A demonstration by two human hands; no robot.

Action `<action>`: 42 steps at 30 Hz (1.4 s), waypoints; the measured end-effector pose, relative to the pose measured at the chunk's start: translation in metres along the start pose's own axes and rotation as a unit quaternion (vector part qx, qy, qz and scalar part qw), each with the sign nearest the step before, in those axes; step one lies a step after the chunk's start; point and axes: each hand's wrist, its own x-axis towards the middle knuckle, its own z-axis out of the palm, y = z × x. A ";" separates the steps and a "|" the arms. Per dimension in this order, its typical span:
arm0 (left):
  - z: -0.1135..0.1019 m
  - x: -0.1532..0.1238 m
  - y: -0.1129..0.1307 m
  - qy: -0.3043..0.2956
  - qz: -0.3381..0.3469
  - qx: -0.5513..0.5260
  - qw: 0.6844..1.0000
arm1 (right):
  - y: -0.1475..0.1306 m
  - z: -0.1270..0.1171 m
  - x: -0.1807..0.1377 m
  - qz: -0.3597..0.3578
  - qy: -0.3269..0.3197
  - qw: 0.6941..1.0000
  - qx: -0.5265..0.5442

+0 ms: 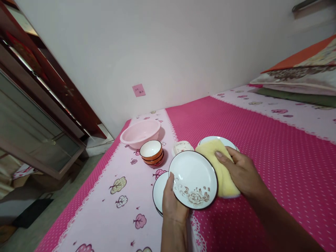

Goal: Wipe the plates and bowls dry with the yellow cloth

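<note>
My left hand (172,203) grips a white plate (193,178) with a brown flower pattern by its near-left rim, holding it tilted above the bed. Under that hand lies a stack of white plates (159,190). My right hand (243,171) rests on a yellow cloth (222,164), fingers curled over it, just right of the held plate. The cloth lies partly over another white plate (210,140) behind it.
A pink basin (140,133) sits at the far left of the bed, with stacked orange-and-white bowls (151,152) in front of it and a small square dish (183,146) beside them. Folded bedding (301,77) lies far right. A wooden cabinet (39,105) stands at left.
</note>
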 end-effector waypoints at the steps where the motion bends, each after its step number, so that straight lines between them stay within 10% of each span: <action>1: 0.001 -0.001 0.001 -0.017 -0.011 -0.011 1.000 | 0.000 -0.001 0.000 -0.008 0.007 1.000 -0.008; 9: 0.000 -0.002 0.003 -0.048 0.008 0.001 0.999 | 0.002 -0.008 -0.001 -0.152 0.104 0.969 -0.167; 13: -0.003 0.003 -0.001 -0.046 0.032 0.009 0.998 | -0.002 -0.007 -0.010 -0.377 0.180 0.880 -0.226; 17: -0.003 0.005 -0.006 -0.069 0.043 0.019 0.997 | -0.006 0.001 -0.014 -0.506 0.099 0.811 -0.276; 34: 0.008 -0.010 -0.007 -0.025 0.133 0.021 0.991 | 0.030 0.017 -0.013 -0.393 -0.173 0.775 -0.464; 42: 0.004 -0.008 -0.003 -0.013 0.125 0.005 0.992 | 0.051 0.012 -0.048 -0.419 -0.235 0.816 -0.321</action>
